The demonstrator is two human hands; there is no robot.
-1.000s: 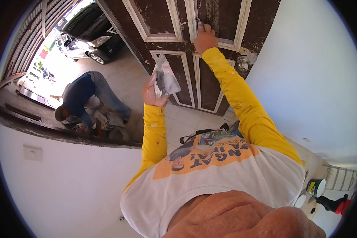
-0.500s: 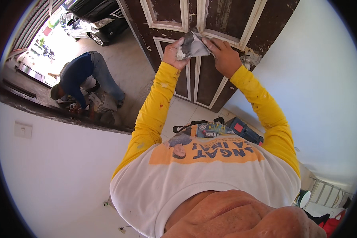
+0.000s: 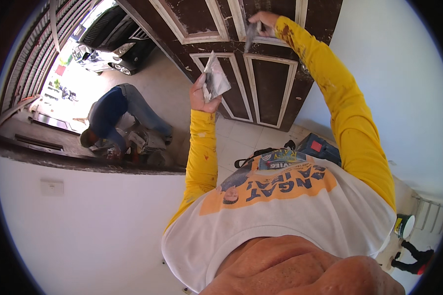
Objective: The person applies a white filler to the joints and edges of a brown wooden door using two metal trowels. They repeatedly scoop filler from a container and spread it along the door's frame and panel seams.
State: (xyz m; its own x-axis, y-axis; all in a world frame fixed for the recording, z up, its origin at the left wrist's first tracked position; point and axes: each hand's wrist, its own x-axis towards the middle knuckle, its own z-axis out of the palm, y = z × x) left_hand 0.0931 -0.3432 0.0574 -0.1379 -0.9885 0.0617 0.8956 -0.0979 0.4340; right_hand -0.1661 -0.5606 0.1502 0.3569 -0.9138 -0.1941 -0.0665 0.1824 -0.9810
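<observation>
My left hand (image 3: 200,100) grips a flat palette (image 3: 220,84) smeared with white and grey putty, held up in front of the door. Farther off, at the upper middle, my right hand (image 3: 266,20) is closed round a putty knife (image 3: 251,38). Its thin grey blade points down, close to the dark brown panelled door (image 3: 269,91); whether it touches the wood I cannot tell. Pale, whitish moulding frames the door's panels, and light specks mark the brown surface.
Beyond the doorway at left, another person (image 3: 110,110) bends over things on the ground. A dark car (image 3: 125,51) stands outside. Below the door is a dark blue case (image 3: 319,147) with a red patch. A bucket (image 3: 405,225) sits at the lower right, beside the white wall (image 3: 384,88).
My hands have moved apart. The right one went up to the door's upper part with the putty knife, while the left lowered slightly with the palette. The view shifted a little.
</observation>
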